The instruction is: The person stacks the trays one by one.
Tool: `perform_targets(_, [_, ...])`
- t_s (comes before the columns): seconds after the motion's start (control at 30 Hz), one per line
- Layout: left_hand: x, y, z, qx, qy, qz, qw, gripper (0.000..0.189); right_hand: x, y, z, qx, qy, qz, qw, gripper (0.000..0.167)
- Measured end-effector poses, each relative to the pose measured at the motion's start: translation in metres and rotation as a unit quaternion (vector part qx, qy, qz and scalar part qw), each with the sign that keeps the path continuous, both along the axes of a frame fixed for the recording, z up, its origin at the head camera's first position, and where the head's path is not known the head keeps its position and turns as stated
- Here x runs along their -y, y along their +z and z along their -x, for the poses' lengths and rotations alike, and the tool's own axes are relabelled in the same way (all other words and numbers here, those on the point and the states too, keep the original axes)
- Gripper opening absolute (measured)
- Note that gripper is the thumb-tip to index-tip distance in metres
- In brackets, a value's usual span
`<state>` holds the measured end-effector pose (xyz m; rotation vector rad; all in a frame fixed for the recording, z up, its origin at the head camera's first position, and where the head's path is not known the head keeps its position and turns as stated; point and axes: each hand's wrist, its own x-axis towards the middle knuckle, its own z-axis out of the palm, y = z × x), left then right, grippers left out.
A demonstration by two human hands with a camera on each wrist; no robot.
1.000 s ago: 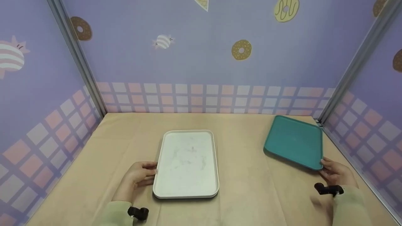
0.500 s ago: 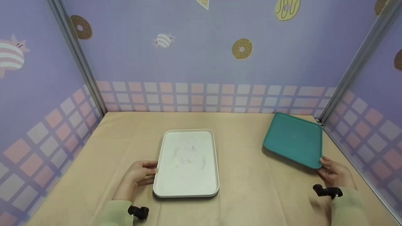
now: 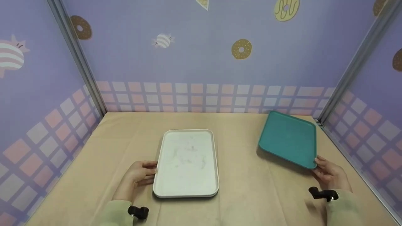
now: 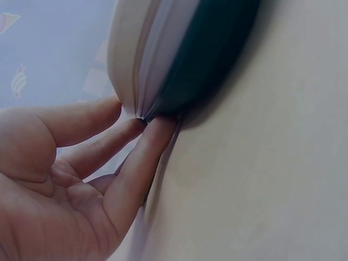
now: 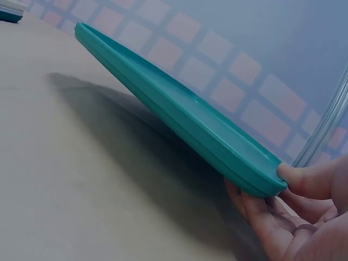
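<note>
My right hand (image 3: pixel 329 173) pinches the near right corner of a teal tray (image 3: pixel 289 138), thumb (image 5: pixel 312 179) on the rim and fingers underneath. That tray tilts above the table, its shadow lying below it in the right wrist view. Left of centre on the table is a stack of rectangular trays, with a white tray (image 3: pixel 187 163) on top, its surface smudged grey. In the left wrist view a dark green tray (image 4: pixel 209 54) shows at the bottom of the stack. The fairly straight fingertips and thumb of my left hand (image 3: pixel 139 172) touch the stack's left side.
A beige cloth (image 3: pixel 241 188) covers the table. Purple walls with a pink and white check band (image 3: pixel 197 99) enclose the back and sides, with metal posts at the corners. Each wrist wears a black camera mount (image 3: pixel 138 212).
My right hand has moved left with the teal tray, which now sits slightly nearer the white tray and tilts a little more. My left hand and the stack have stayed in place.
</note>
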<state>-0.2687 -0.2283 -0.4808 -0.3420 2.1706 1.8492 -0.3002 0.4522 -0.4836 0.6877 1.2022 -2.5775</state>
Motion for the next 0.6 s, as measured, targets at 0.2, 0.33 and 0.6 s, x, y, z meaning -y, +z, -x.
perform_targets(0.2, [0.0,0.0,0.0,0.002,-0.001,-0.001,1.0,0.051,0.008,0.001,0.003,-0.012,0.013,0.009,0.9998,0.03])
perform_targets(0.33, [0.001,0.001,0.0,0.003,-0.003,-0.006,1.0,0.051,0.015,0.002,0.005,-0.048,0.052,-0.021,0.9973,0.035])
perform_targets(0.6, [0.001,0.0,0.0,0.004,-0.006,-0.022,0.9997,0.051,0.03,0.008,0.006,-0.105,0.108,-0.043,0.9877,0.04])
